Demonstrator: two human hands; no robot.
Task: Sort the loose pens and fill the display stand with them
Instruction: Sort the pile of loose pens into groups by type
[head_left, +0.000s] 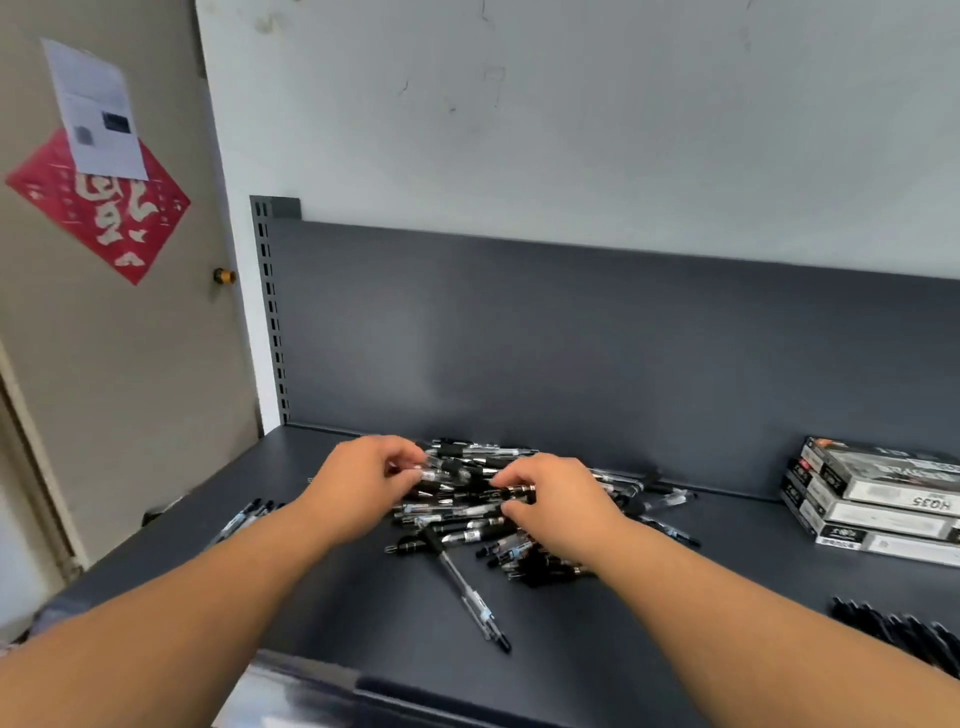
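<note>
The loose pens (467, 506) are heaped in a tangle at the middle of the dark shelf (675, 597). They are crossed at all angles, so single ones must be picked out before any sorting is possible. At the heap's left edge a clear pen (434, 474) is pinched between the curled fingers and thumb of the left hand (363, 478). At its right a dark pen (519, 491) is nipped between thumb and forefinger of the right hand (550, 499). Both sides are probably worked so that two pens can be drawn at once. A stray pen (467, 597) lies nearer, apart from the heap. A left group (244, 519) and a right group (904, 634) are laid side by side, seemingly as sorted batches. Boxes (878, 499) are stacked at the far right. No display stand can be made out.
</note>
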